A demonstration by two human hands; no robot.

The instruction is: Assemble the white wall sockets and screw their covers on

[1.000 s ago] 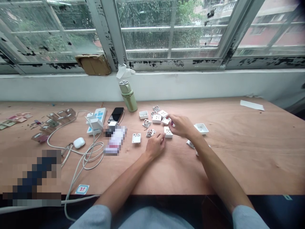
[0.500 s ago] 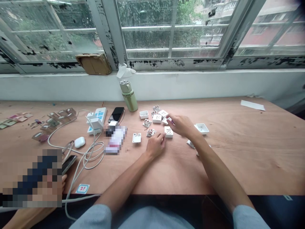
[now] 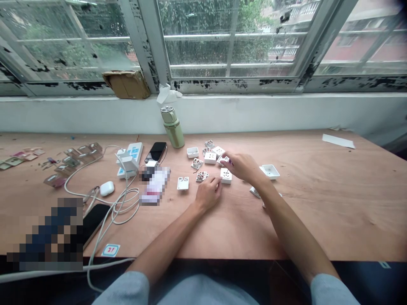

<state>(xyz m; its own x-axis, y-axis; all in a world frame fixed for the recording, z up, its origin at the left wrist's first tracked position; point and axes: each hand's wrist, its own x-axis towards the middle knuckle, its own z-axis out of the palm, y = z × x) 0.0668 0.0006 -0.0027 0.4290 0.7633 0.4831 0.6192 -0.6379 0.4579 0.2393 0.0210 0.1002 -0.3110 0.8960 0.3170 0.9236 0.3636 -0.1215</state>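
Down to the left of your left hand (image 3: 208,194), by the near edge of the wooden table (image 3: 241,237), a small white tag (image 3: 110,250) with a blue border shows "21" in red: the only thing you can read here. Further up on that side, the blue panels on the white power strip (image 3: 129,160) carry markings too small to make out, and the packet (image 3: 154,185) beside it is blurred past reading.

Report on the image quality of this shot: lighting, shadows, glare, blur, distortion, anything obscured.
Head view: soft daylight through the spotted window glass, only faint shadows under the left hand and right hand; the white socket plate looks sharp; the wide lens bows the window frames; a pixelated patch covers the lower left, a second patch mid-frame.
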